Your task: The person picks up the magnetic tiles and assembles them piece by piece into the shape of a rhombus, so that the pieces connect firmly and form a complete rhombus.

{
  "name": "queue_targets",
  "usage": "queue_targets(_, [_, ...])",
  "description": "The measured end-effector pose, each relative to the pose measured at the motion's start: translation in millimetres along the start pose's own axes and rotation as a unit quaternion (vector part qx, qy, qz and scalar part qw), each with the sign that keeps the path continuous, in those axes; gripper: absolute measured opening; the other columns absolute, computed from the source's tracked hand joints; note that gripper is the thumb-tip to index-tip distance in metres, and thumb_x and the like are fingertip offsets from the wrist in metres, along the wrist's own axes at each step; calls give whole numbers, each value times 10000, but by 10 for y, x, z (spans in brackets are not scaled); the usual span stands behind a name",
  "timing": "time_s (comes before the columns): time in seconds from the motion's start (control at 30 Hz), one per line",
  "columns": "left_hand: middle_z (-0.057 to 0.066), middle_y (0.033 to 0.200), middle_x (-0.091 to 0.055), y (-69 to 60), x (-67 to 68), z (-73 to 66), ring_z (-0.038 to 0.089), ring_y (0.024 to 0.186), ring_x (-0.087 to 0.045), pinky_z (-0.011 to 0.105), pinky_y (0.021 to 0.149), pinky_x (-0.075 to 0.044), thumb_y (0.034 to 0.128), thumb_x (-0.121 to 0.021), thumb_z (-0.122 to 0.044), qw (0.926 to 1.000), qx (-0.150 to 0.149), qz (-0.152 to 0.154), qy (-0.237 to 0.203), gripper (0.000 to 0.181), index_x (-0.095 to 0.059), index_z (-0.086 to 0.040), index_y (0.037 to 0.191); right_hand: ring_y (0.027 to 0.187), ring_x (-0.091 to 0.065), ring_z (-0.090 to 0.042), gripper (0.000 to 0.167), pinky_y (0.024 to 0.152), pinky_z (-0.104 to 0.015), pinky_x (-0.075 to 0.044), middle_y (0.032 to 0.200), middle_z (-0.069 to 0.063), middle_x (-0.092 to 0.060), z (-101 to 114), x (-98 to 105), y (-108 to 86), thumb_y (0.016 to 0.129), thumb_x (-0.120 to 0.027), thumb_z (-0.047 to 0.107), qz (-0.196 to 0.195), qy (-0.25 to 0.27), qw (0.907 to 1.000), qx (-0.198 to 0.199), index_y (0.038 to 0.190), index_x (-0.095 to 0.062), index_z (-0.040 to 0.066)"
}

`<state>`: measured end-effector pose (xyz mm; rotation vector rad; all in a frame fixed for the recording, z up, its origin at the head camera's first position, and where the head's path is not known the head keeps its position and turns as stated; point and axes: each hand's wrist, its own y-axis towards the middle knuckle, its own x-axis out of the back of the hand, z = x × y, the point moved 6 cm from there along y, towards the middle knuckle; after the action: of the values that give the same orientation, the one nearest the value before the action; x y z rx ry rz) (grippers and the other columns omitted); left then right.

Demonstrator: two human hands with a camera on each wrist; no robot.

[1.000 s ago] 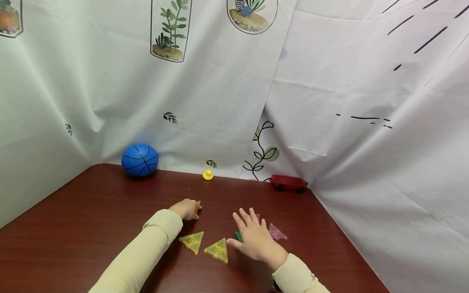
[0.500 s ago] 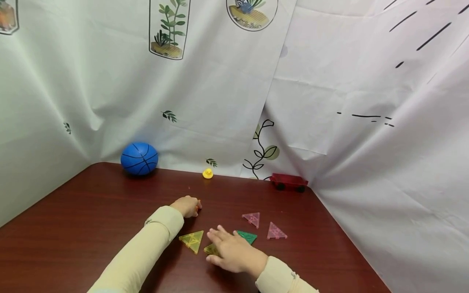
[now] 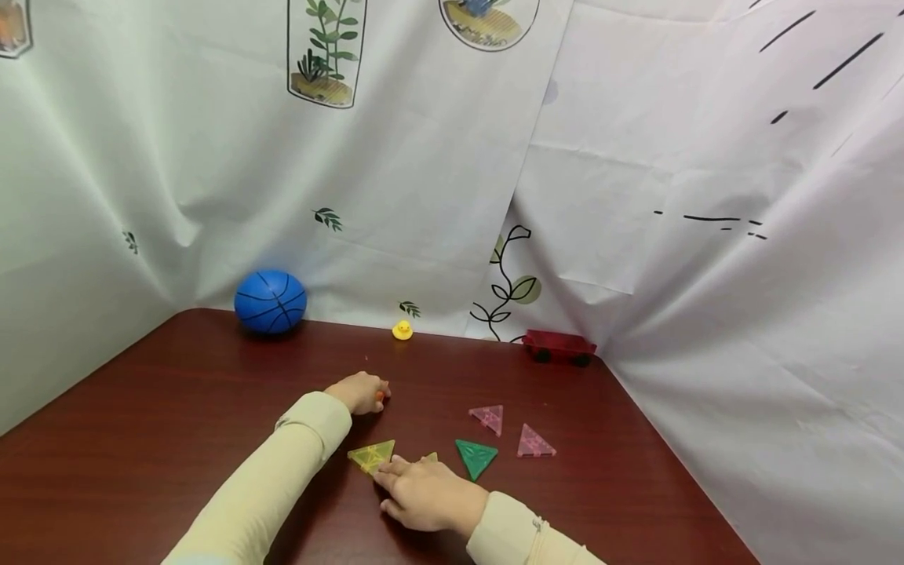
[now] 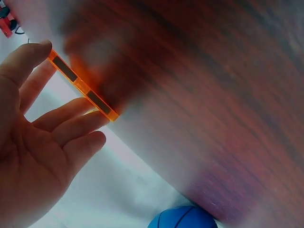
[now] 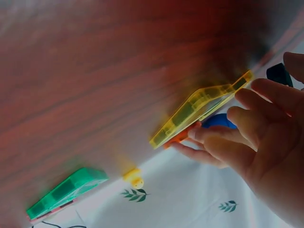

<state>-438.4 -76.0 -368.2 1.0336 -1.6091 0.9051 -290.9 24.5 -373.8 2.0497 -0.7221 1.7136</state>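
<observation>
My left hand [image 3: 359, 392] pinches an orange magnetic tile [image 4: 83, 86] on edge between thumb and fingers; in the head view most of it is hidden. The right hand [image 3: 432, 496] lies palm down over a yellow triangular magnetic tile [image 3: 432, 457], covering all but a corner. Its fingertips reach the near corner of another yellow triangular tile [image 3: 367, 453] to the left. Seen from the right wrist, the fingers are loosely extended beside the yellow tile edges [image 5: 190, 111]; whether they press cannot be told. A green triangular tile [image 3: 476, 457] lies right of this hand.
Two pink triangular tiles [image 3: 489, 419] [image 3: 535, 442] lie farther right on the brown table [image 3: 176, 439]. Along the back stand a blue ball [image 3: 271, 302], a yellow rubber duck [image 3: 402, 330] and a red toy wagon [image 3: 559, 346]. White patterned cloth [image 3: 424, 196] hangs behind and at the sides.
My right hand has moved left from above the green and pink tiles, uncovering them, to the yellow tiles. The left hand keeps its hold on the orange tile and has hardly moved.
</observation>
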Motion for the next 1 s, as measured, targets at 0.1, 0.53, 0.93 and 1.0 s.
queue_targets(0.1, [96, 1148, -533, -5, 9, -8, 274, 1037, -482, 405, 836, -382, 847, -567, -167, 10000, -64, 74, 4, 209, -619, -141, 1049, 1165, -370, -72, 393, 823, -385, -411, 1279, 75, -428, 12, -13, -9, 893, -465, 338, 190, 23, 9998, -32, 1250, -489, 175])
queue_targets(0.53, [58, 883, -563, -18, 89, 98, 199, 788, -507, 368, 727, -422, 822, -584, -68, 9948, -598, -684, -456, 129, -602, -107, 944, 1206, -293, -40, 411, 888, -304, -359, 1329, 86, -357, 61, -39, -1, 904, -436, 333, 765, -58, 9969, -191, 1296, -426, 209])
queue_targets(0.93, [90, 734, -553, -31, 222, 352, 180, 598, -493, 288, 557, -427, 846, -532, -49, 9808, 86, -1454, -1299, 149, -587, 57, 935, 1230, -254, -59, 428, 883, -324, -364, 1353, 74, -319, 27, -7, -10, 905, -434, 313, 974, 32, 9950, -241, 1316, -394, 200])
queue_targets(1.0, [79, 705, -550, -72, 234, 366, 164, 563, -488, 270, 516, -425, 853, -521, -66, 9766, 109, -1448, -1584, 155, -596, 56, 912, 1233, -250, -64, 428, 884, -332, -365, 1353, 74, -320, 32, -5, -13, 905, -437, 309, 962, 49, 9950, -246, 1315, -395, 198])
